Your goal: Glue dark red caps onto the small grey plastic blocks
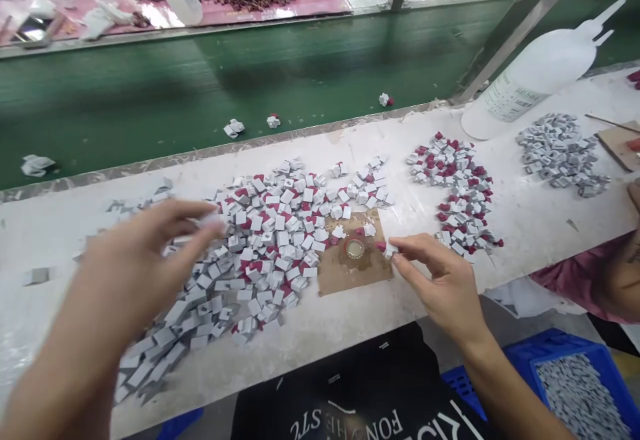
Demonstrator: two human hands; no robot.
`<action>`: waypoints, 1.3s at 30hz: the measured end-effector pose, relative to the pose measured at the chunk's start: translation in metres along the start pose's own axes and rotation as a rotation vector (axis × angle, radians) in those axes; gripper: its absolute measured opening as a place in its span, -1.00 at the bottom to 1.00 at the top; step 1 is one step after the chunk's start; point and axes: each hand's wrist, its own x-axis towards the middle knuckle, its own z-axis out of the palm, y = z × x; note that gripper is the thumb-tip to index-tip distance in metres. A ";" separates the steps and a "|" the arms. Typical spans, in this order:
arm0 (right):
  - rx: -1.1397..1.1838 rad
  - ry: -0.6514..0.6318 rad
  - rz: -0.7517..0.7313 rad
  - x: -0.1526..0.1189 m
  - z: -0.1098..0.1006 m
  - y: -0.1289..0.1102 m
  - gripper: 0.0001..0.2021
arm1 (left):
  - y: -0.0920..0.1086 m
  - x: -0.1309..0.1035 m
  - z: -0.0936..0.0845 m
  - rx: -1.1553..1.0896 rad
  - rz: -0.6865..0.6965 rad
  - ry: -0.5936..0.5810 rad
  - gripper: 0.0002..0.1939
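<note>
My right hand (443,280) pinches a small white-and-dark-red plastic piece (389,248) between thumb and forefinger, at the right edge of a brown board (335,280). A round cap-like spot (355,248) with wet marks around it is on the board, and a few loose pieces lie near it. Blurred by motion, my left hand (135,273) hovers over the left side of a big pile of grey-white and dark-red pieces (280,227). Its thumb and forefinger are nearly together; what is between them, if anything, I cannot make out.
A smaller mixed pile (463,193) and a grey pile (563,153) lie to the right, near a white squeeze bottle (530,83). Behind the table runs a green belt (300,67) carrying several pieces. Below right stands a blue crate (545,347). Another person's arm (620,287) shows at right.
</note>
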 end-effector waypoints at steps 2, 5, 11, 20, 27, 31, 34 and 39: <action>0.016 -0.010 -0.031 -0.003 0.008 -0.003 -0.72 | 0.029 -0.044 0.017 -0.283 0.295 -0.113 -0.76; 0.016 -0.015 -0.088 -0.005 0.017 -0.003 -0.73 | 0.072 -0.099 0.052 -0.534 0.378 -0.281 -0.82; -0.026 -0.025 -0.123 -0.005 0.024 -0.003 -0.72 | 0.102 -0.137 0.091 -0.565 0.242 -0.268 -0.87; 0.049 -0.025 -0.037 -0.003 0.024 -0.006 -0.77 | 0.090 -0.131 0.080 -0.710 0.291 -0.286 -0.71; 0.388 -0.035 0.216 -0.001 0.019 0.001 -0.88 | 0.098 -0.126 0.090 -0.560 0.328 -0.083 -0.84; 0.431 0.004 0.287 -0.002 0.019 0.009 -0.83 | 0.092 -0.133 0.100 -0.561 0.335 -0.179 -0.74; 0.516 0.016 0.369 -0.002 0.018 0.009 -0.73 | 0.088 -0.134 0.095 -0.648 0.295 -0.221 -0.70; 0.646 -0.066 0.346 -0.003 0.016 -0.009 -0.75 | 0.105 -0.116 0.071 -1.016 0.024 -0.235 -0.81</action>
